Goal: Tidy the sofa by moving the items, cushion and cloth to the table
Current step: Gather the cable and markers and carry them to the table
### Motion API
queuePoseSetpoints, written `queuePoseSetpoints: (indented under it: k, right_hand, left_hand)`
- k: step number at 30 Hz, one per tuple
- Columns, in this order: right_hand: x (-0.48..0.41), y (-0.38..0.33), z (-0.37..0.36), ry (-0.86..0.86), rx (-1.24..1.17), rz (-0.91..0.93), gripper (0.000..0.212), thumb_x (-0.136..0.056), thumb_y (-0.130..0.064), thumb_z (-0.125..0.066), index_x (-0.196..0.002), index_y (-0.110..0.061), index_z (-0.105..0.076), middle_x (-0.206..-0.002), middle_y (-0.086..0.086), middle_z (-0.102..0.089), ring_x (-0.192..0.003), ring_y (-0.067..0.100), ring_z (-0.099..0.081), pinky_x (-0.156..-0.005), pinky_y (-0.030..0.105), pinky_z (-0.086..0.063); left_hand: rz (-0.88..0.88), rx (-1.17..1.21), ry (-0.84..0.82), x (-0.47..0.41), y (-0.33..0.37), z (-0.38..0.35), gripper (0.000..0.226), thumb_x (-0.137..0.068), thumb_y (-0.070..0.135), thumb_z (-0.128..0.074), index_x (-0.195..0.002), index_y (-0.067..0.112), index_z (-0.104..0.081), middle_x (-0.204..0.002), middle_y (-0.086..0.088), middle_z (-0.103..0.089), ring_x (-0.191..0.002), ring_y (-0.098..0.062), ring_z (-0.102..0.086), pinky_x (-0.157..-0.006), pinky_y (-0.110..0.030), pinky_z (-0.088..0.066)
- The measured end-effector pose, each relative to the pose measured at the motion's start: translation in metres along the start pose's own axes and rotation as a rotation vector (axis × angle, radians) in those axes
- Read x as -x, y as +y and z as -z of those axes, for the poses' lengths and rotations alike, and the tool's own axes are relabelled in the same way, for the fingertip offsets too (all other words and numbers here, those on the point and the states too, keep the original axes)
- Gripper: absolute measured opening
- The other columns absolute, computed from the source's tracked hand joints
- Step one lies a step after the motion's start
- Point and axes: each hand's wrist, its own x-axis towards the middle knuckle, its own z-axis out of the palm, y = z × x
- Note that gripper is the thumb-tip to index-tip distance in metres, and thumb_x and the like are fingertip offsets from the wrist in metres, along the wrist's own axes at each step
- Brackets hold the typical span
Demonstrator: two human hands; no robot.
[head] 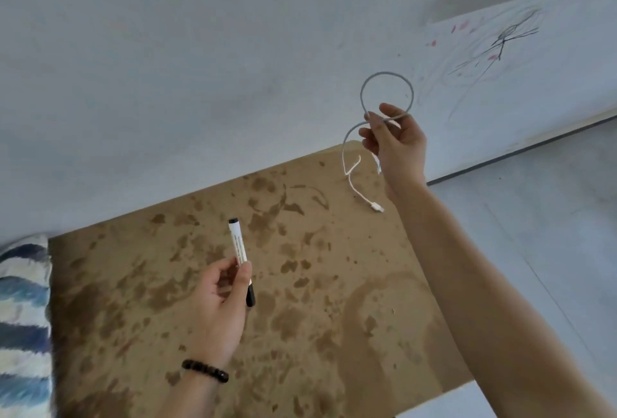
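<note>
Marker (pixel 239 245) and charging cable (pixel 387 73) are being held above a stained brown counter (pixel 317 284), one in each of a person's bare hands. The left hand (pixel 220 310), at about 7 o'clock in the view, is pinching the marker's white barrel between thumb and curled fingers. The pen is standing nearly upright, one black end pointing toward 12 o'clock and the other black end showing below the thumb at 6 o'clock. A dark beaded bracelet (pixel 205 371) is circling that wrist.

The right hand (pixel 397 143), at about 2 o'clock, is gripping the white cable with its fingers curled round the cord. One loop is rising above the fingers toward 12 o'clock, against the pale wall (pixel 200 66). The rest is curving down at the hand's 8 o'clock, its connector hanging over the counter's far edge. Whether the connector is touching the surface cannot be told.

A blue-and-white striped cushion (pixel 23 317) is lying at 9 o'clock, against the counter's near-left edge. Dark and pink scribbles (pixel 500 40) are showing on the wall at 2 o'clock, beyond the right hand.
</note>
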Motion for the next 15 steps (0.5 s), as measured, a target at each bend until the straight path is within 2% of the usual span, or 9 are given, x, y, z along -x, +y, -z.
queuePoseSetpoints:
  k: [2,3,6,8,10,13,15]
  right_hand:
    - [-0.045,0.044,-0.001,0.043,0.091,-0.153,0.026,-0.092,-0.015,-0.071,-0.117,-0.012,-0.063,-0.093,0.005,-0.071,-0.073,0.012,-0.07,-0.074,0.025,-0.059]
    - [-0.065,0.068,0.002,0.054,0.206,-0.191,0.023,-0.092,-0.02,-0.07,-0.115,-0.017,-0.064,-0.094,0.002,-0.072,-0.074,0.011,-0.071,-0.077,0.028,-0.06]
    - [-0.101,0.13,0.019,-0.005,0.664,-0.237,0.017,-0.093,-0.025,-0.061,-0.11,-0.024,-0.065,-0.105,-0.002,-0.073,-0.095,0.016,-0.068,-0.09,0.034,-0.053]
    - [-0.11,0.162,0.033,-0.068,0.859,-0.279,0.021,-0.095,-0.027,-0.059,-0.113,-0.019,-0.066,-0.108,0.002,-0.071,-0.106,0.023,-0.064,-0.087,0.032,-0.047]
    - [-0.11,0.18,0.044,-0.1,0.943,-0.289,0.023,-0.097,-0.033,-0.058,-0.11,-0.015,-0.067,-0.102,0.004,-0.07,-0.105,0.026,-0.064,-0.08,0.03,-0.043]
    - [-0.108,0.194,0.052,-0.114,0.966,-0.232,0.022,-0.099,-0.032,-0.059,-0.105,-0.011,-0.064,-0.089,-0.001,-0.064,-0.096,0.024,-0.064,-0.076,0.028,-0.04]
    - [-0.11,0.194,0.054,-0.163,1.013,-0.202,0.021,-0.098,-0.029,-0.061,-0.108,-0.011,-0.062,-0.091,-0.001,-0.064,-0.097,0.024,-0.064,-0.076,0.028,-0.04]
  left_hand:
    - [0.048,-0.036,-0.013,-0.018,-0.006,-0.019,0.014,-0.088,0.034,-0.066,-0.097,0.025,-0.066,-0.086,0.001,-0.068,-0.078,-0.017,-0.065,-0.061,-0.012,-0.05]
    - [0.068,-0.06,-0.024,-0.026,-0.009,-0.029,0.01,-0.089,0.031,-0.066,-0.097,0.025,-0.066,-0.087,0.002,-0.068,-0.078,-0.016,-0.064,-0.061,-0.009,-0.048]
    - [0.095,-0.111,-0.065,-0.048,-0.014,-0.061,0.009,-0.091,0.028,-0.066,-0.098,0.022,-0.066,-0.087,0.0,-0.068,-0.073,-0.006,-0.062,-0.06,-0.008,-0.047]
    - [0.113,-0.162,-0.112,-0.067,-0.017,-0.083,0.009,-0.092,0.029,-0.065,-0.098,0.022,-0.066,-0.086,0.003,-0.068,-0.072,-0.003,-0.062,-0.06,-0.009,-0.048]
    - [0.137,-0.196,-0.147,-0.092,-0.024,-0.107,0.011,-0.092,0.029,-0.064,-0.098,0.019,-0.066,-0.087,0.002,-0.068,-0.071,-0.006,-0.061,-0.058,-0.009,-0.047]
    - [0.148,-0.276,-0.168,-0.136,-0.031,-0.146,0.014,-0.092,0.031,-0.063,-0.095,0.018,-0.067,-0.083,0.007,-0.067,-0.072,-0.006,-0.061,-0.059,-0.012,-0.043]
    - [0.158,-0.338,-0.191,-0.165,-0.034,-0.172,0.019,-0.092,0.032,-0.062,-0.094,0.015,-0.069,-0.08,0.009,-0.065,-0.07,-0.006,-0.059,-0.058,-0.017,-0.04]
